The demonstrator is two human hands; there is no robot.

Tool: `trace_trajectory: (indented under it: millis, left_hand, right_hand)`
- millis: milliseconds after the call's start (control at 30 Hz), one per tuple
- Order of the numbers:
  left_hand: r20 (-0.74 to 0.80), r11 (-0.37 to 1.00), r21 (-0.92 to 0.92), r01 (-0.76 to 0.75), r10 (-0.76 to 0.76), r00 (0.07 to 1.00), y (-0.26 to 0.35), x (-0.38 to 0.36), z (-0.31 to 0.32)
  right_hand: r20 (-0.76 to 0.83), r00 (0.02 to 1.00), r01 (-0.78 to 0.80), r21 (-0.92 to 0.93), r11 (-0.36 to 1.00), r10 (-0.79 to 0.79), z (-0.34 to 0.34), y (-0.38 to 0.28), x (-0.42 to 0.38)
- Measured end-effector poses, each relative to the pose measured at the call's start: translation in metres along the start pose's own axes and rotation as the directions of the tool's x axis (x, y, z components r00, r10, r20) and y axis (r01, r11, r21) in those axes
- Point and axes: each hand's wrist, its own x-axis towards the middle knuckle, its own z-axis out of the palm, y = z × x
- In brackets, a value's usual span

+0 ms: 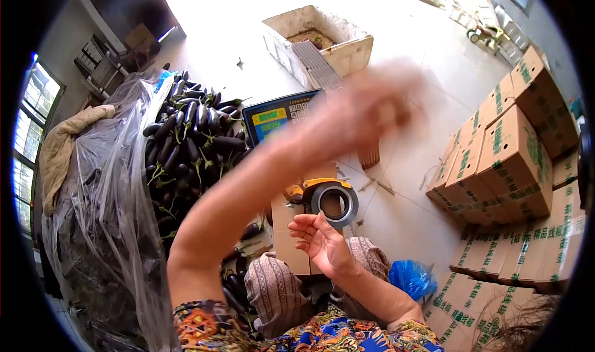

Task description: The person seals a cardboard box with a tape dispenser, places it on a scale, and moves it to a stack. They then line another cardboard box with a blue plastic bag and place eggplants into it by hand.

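Note:
My left hand (378, 107) is smeared by motion, its arm stretched across the view to the upper right above a scale (268, 117) with a lit display and number keys. The blur hides its fingers and anything they may hold. Low in front of me, my right hand (327, 245) is palm up with fingers loosely curled and nothing visible in them. Its thumb tip overlaps the near edge of a tape dispenser (328, 182) with a roll of tape (354, 206). Beneath these is a cardboard box (290, 253), between my knees.
A heap of eggplants (192, 122) lies at left beside clear plastic sheeting (111, 203). A white foam box (353, 57) stands ahead. Printed cartons (511, 166) are stacked at right, and a blue plastic bag (412, 280) sits by my right knee.

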Motion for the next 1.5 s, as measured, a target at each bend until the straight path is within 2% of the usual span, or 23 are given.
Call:
trace_trajectory:
  millis: [33, 67, 100, 133, 167, 233, 267, 400, 433, 500, 533, 567, 600, 667, 733, 800, 900, 1000, 1033, 1133, 1267, 1333, 1500]
  left_hand:
    - [-0.287, 0.837, 0.516, 0.182, -0.031, 0.957, -0.068, 0.025, -0.009]
    - [-0.484, 0.703, 0.544, 0.458, -0.182, 0.856, -0.137, 0.033, -0.001]
    - [-0.554, 0.814, 0.157, 0.56, -0.397, 0.732, -0.144, 0.022, -0.011]
    - [-0.546, 0.825, -0.187, 0.534, -0.539, 0.641, -0.14, 0.018, -0.024]
    - [-0.532, 0.843, -0.232, 0.485, -0.527, 0.662, -0.142, 0.011, -0.032]
    - [-0.525, 0.771, -0.542, 0.334, -0.621, 0.582, -0.111, -0.002, -0.029]
    - [-0.526, 0.752, -0.58, 0.313, -0.64, 0.561, -0.101, -0.015, -0.034]
    - [-0.485, 0.559, -0.759, 0.333, -0.827, 0.283, -0.084, -0.097, -0.003]
    - [-0.419, 0.494, -0.785, 0.374, -0.868, 0.266, -0.078, -0.124, 0.012]
    - [-0.272, 0.347, -0.841, 0.415, -0.935, 0.229, -0.056, -0.17, 0.042]
    - [-0.212, 0.307, -0.856, 0.416, -0.942, 0.259, -0.047, -0.192, 0.061]
    - [-0.132, 0.223, -0.871, 0.439, -0.965, 0.228, -0.035, -0.209, 0.077]
    - [-0.05, 0.135, -0.881, 0.454, -0.98, 0.195, -0.021, -0.221, 0.091]
    - [0.101, -0.053, -0.923, 0.381, -0.989, 0.107, 0.006, -0.235, 0.109]
    - [0.184, -0.141, -0.918, 0.372, -0.98, 0.083, 0.021, -0.245, 0.124]
    - [0.334, -0.279, -0.889, 0.363, -0.937, 0.099, 0.032, -0.248, 0.13]
    - [0.468, -0.387, -0.838, 0.384, -0.872, 0.142, 0.041, -0.24, 0.13]
    - [0.548, -0.457, -0.802, 0.384, -0.818, 0.172, 0.037, -0.238, 0.138]
    - [0.569, -0.479, -0.793, 0.377, -0.803, 0.177, 0.036, -0.238, 0.143]
    - [0.593, -0.503, -0.783, 0.367, -0.782, 0.193, 0.038, -0.236, 0.147]
    - [0.614, -0.517, -0.78, 0.354, -0.74, 0.274, 0.042, -0.236, 0.142]
    - [0.622, -0.511, -0.779, 0.364, -0.7, 0.35, 0.046, -0.231, 0.14]
    - [0.556, -0.496, -0.83, 0.254, -0.767, 0.321, 0.049, -0.229, 0.144]
  right_hand:
    - [0.007, 1.0, -0.006, 0.01, 1.0, 0.006, -0.002, 0.002, 0.001]
    - [-0.011, 1.0, -0.005, -0.008, 1.0, 0.005, -0.003, 0.003, 0.001]
    - [-0.029, 1.0, 0.002, -0.03, 1.0, -0.003, -0.004, 0.003, 0.001]
    - [-0.046, 0.999, 0.018, -0.043, 0.999, -0.02, -0.006, 0.001, 0.002]
    - [-0.024, 0.999, 0.039, -0.06, 0.997, -0.04, -0.005, 0.0, -0.001]
    - [-0.021, 0.999, 0.045, -0.109, 0.993, -0.048, -0.002, -0.004, -0.002]
    - [-0.029, 0.998, 0.046, -0.144, 0.988, -0.05, 0.003, -0.007, -0.003]
    - [0.081, 0.98, 0.194, -0.598, 0.778, -0.182, 0.028, -0.06, -0.019]
    - [0.153, 0.93, 0.34, -0.707, 0.62, -0.335, 0.03, -0.079, -0.02]
    - [0.125, 0.869, 0.368, -0.81, 0.457, -0.479, 0.016, -0.109, -0.009]
    - [0.175, 0.819, 0.346, -0.91, 0.226, -0.547, 0.007, -0.122, 0.003]
    - [0.352, 0.773, 0.388, -0.921, -0.047, -0.528, -0.004, -0.135, 0.016]
    - [0.322, 0.846, 0.283, -0.947, -0.153, -0.426, -0.01, -0.141, 0.024]
    - [0.424, 0.867, 0.276, -0.846, -0.457, -0.261, -0.031, -0.137, 0.045]
    - [0.255, 0.961, 0.194, -0.896, -0.399, -0.104, -0.038, -0.13, 0.059]
    - [0.255, 0.964, 0.203, -0.884, -0.421, -0.072, -0.048, -0.12, 0.068]
    - [0.224, 0.971, 0.173, -0.9, -0.4, -0.083, -0.058, -0.11, 0.081]
    - [0.318, 0.931, 0.169, -0.809, -0.563, -0.178, -0.052, -0.1, 0.076]
    - [0.377, 0.902, 0.224, -0.824, -0.52, -0.209, -0.054, -0.097, 0.074]
    - [0.32, 0.914, 0.233, -0.917, -0.322, -0.25, -0.059, -0.091, 0.063]
    - [0.278, 0.907, 0.217, -0.952, -0.215, -0.316, -0.047, -0.09, 0.045]
    - [0.303, 0.913, 0.247, -0.943, -0.221, -0.274, -0.03, -0.09, 0.04]
    - [0.391, 0.92, 0.347, -0.835, -0.428, -0.016, -0.009, -0.1, 0.037]
